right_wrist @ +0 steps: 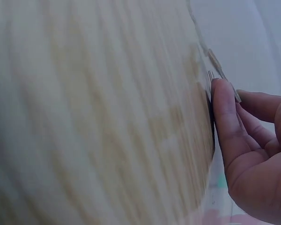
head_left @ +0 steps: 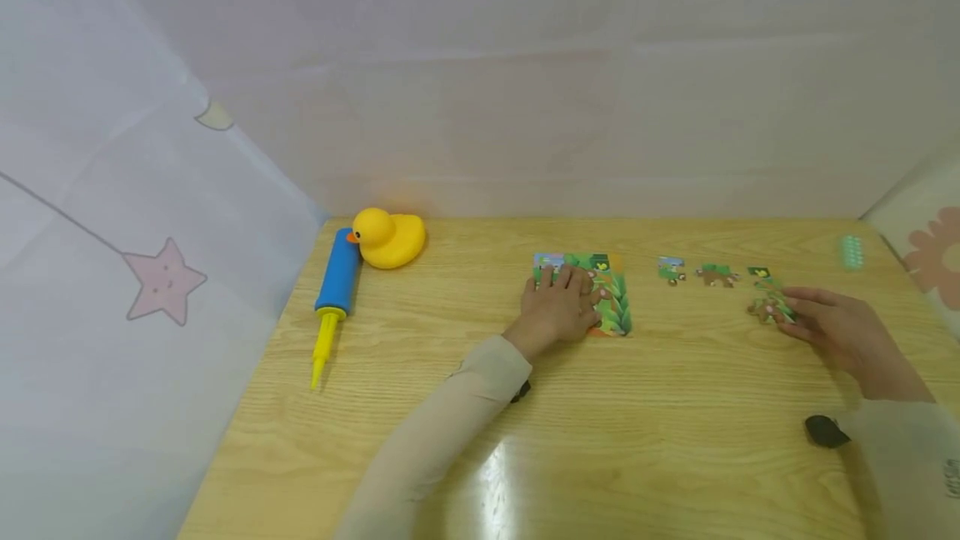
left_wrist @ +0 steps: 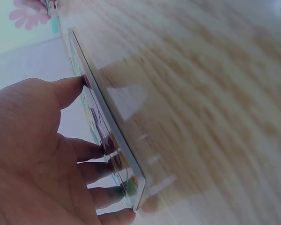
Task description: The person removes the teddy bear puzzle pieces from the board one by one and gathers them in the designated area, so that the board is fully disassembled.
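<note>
My left hand [head_left: 555, 311] rests on a colourful jigsaw puzzle board [head_left: 618, 307], covering much of its left and middle. In the left wrist view, the fingertips and thumb of that hand [left_wrist: 42, 140] touch the face of the thin board [left_wrist: 114, 136], which lies on the table. Over to the right, my right hand [head_left: 840, 327] pinches a brown and green puzzle piece [head_left: 768, 309] between thumb and fingers. The right wrist view has the piece [right_wrist: 231, 89] edge-on at the fingertips of the hand [right_wrist: 253, 145], low over the tabletop.
Loose puzzle pieces lie between the hands: one blue and green [head_left: 671, 268], one brown [head_left: 717, 275], one with yellow [head_left: 760, 272]. A yellow rubber duck [head_left: 390, 238] and a blue hand pump [head_left: 337, 273] lie at the back left. A mint-green bumpy item [head_left: 852, 252] sits back right.
</note>
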Demonstrator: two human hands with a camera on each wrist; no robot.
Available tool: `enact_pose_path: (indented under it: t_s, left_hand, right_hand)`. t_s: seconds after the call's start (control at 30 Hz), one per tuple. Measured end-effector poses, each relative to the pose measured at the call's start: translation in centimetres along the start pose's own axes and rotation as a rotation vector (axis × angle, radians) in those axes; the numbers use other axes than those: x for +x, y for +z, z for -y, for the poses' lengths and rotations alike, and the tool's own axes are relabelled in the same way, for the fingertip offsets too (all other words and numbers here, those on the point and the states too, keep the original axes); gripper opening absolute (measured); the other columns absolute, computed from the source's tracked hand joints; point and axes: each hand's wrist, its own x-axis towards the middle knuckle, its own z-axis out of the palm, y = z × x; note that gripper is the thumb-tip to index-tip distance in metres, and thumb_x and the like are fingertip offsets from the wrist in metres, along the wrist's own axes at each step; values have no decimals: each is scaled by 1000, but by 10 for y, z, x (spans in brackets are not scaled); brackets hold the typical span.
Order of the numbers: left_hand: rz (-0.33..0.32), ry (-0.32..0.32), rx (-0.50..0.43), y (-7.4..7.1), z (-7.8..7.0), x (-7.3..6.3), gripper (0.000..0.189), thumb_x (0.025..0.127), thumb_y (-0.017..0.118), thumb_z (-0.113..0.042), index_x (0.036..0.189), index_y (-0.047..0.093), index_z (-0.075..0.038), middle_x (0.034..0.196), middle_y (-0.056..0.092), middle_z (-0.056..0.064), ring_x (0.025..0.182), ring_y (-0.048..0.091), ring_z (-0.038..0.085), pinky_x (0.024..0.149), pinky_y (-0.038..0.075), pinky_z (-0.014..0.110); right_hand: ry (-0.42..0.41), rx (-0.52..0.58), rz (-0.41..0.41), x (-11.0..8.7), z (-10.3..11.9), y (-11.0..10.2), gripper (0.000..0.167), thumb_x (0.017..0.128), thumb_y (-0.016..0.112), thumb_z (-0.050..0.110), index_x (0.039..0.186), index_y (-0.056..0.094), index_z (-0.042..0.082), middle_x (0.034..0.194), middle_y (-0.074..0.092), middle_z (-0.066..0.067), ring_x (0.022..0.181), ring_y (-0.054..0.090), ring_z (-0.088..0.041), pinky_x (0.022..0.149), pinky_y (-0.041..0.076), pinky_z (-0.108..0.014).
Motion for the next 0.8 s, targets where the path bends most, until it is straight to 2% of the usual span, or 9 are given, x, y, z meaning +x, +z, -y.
enact_pose_path:
  t_s: [0.1, 0.2, 0.3, 0.37, 0.43, 0.47, 0.67, 0.77, 0.8]
  left_hand:
    - [5, 0, 0, 0, 1, 0, 77, 101, 43, -65, 163, 22, -24, 171, 18, -4, 159, 14, 29, 127, 22, 51]
    - [5, 0, -5, 1, 1, 0, 77, 101, 43, -65, 163, 23, -24, 171, 18, -4, 158, 14, 28, 127, 22, 51]
    - [9, -4, 4, 2, 0, 2, 78, 101, 42, -65, 163, 21, -23, 171, 17, -4, 158, 14, 28, 126, 23, 51]
    - [15, -8, 12, 2, -1, 4, 79, 101, 42, -65, 164, 19, -22, 171, 16, -4, 158, 14, 27, 126, 23, 50]
    - [20, -13, 21, 2, -2, 5, 80, 101, 41, -66, 164, 18, -23, 171, 15, -5, 158, 14, 27, 126, 23, 50]
    - [20, -14, 25, 2, -2, 5, 80, 101, 42, -66, 164, 18, -23, 171, 16, -5, 158, 14, 26, 126, 23, 49]
    - [-6, 7, 32, 0, 0, 3, 77, 100, 43, -66, 163, 23, -24, 170, 20, -4, 156, 19, 26, 124, 27, 48]
    - [-6, 23, 26, 1, 3, 4, 76, 100, 43, -67, 162, 25, -27, 170, 20, -5, 157, 18, 26, 125, 26, 48]
    - [-6, 26, 26, 1, 4, 4, 76, 99, 43, -68, 161, 27, -27, 170, 21, -5, 157, 18, 26, 125, 26, 48]
  right_hand:
    - [-18, -145, -49, -3, 0, -1, 18, 103, 62, 19, 112, 75, 27, 98, 67, 26, 87, 73, 0, 77, 61, -24]
    - [-44, -459, -136, -7, 2, 0, 36, 106, 54, 32, 134, 65, 13, 117, 67, 9, 84, 69, 7, 76, 61, -21]
    - [-67, -808, -231, -11, 5, 2, 63, 107, 43, 46, 145, 50, -4, 139, 57, -25, 108, 69, -22, 93, 57, -44]
    - [-88, -958, -280, -13, 8, 3, 70, 107, 38, 51, 143, 49, -8, 145, 46, -39, 121, 56, -47, 100, 45, -64]
    - [-106, -1037, -313, -14, 10, 3, 71, 108, 35, 52, 141, 50, -9, 143, 42, -42, 127, 35, -66, 97, 31, -78]
    - [-108, -1054, -328, -14, 10, 4, 70, 108, 34, 51, 140, 51, -8, 142, 42, -42, 127, 34, -67, 99, 29, -78]
    - [-121, -1111, -374, -17, 11, 8, 68, 108, 34, 49, 137, 53, -10, 141, 41, -42, 126, 36, -67, 101, 27, -77]
    - [-131, -1096, -380, -18, 12, 9, 67, 108, 34, 46, 136, 53, -11, 134, 52, -38, 125, 40, -66, 102, 27, -77]
    - [-134, -1084, -380, -18, 12, 10, 67, 108, 34, 46, 135, 54, -12, 130, 58, -36, 119, 55, -57, 103, 27, -76]
